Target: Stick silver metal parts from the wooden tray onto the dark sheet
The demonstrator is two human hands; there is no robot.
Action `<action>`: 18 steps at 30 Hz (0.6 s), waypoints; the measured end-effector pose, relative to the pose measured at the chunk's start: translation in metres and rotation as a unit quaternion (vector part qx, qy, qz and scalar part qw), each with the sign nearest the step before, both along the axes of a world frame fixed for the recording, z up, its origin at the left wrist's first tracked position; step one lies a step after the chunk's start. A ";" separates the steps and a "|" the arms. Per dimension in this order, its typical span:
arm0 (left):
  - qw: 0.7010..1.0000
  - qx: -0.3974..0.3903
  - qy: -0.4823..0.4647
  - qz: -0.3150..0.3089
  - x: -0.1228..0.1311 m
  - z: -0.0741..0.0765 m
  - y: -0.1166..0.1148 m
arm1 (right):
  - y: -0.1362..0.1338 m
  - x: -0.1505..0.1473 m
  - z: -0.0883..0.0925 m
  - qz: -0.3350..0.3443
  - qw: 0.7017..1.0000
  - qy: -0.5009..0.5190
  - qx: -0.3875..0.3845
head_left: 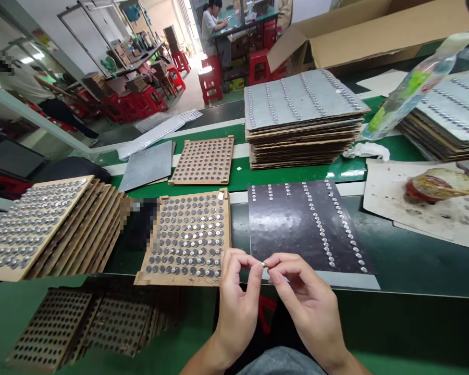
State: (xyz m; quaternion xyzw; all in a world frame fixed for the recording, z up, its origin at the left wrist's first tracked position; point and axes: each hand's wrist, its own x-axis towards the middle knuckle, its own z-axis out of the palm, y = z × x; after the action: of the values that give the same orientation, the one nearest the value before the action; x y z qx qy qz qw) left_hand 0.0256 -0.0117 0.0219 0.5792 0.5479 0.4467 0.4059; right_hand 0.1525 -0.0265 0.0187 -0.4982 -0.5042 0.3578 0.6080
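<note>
Right between fingers (277,262), tiny metal stud (263,264)

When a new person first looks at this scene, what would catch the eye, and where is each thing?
The eye goes first to the left hand and right hand at the bottom centre, pinching a tiny metal piece between their fingertips. Just beyond them, a wooden board full of round metal pieces sits on the left, and a black sheet with lines of metal studs sits on the right. Farther back stands a tall stack of cardboard sheets, with studded rows on top.
</note>
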 end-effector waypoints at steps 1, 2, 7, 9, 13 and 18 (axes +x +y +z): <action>1.000 0.000 -0.001 0.003 0.000 0.000 0.000 | 0.000 0.000 -0.001 0.002 1.000 0.008 0.000; 1.000 0.001 -0.002 0.004 0.000 0.000 0.000 | -0.001 0.000 -0.002 0.003 1.000 0.014 0.002; 1.000 0.006 -0.004 -0.004 0.001 0.000 -0.001 | -0.001 0.000 -0.004 -0.007 0.999 0.035 -0.003; 1.000 0.004 -0.009 -0.007 0.001 0.000 -0.001 | 0.000 0.000 -0.003 -0.012 0.999 0.043 -0.013; 1.000 0.002 -0.016 -0.010 0.001 0.001 -0.001 | 0.000 0.000 -0.001 -0.019 0.998 0.050 -0.029; 1.000 0.006 -0.011 -0.002 0.002 0.002 -0.001 | 0.000 0.002 -0.001 -0.021 0.997 0.076 -0.028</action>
State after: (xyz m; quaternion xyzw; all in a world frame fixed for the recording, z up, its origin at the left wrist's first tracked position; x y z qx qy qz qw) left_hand 0.0272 -0.0127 0.0235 0.5774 0.5397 0.4555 0.4097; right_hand 0.1543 -0.0270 0.0181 -0.4965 -0.4359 0.3958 0.6378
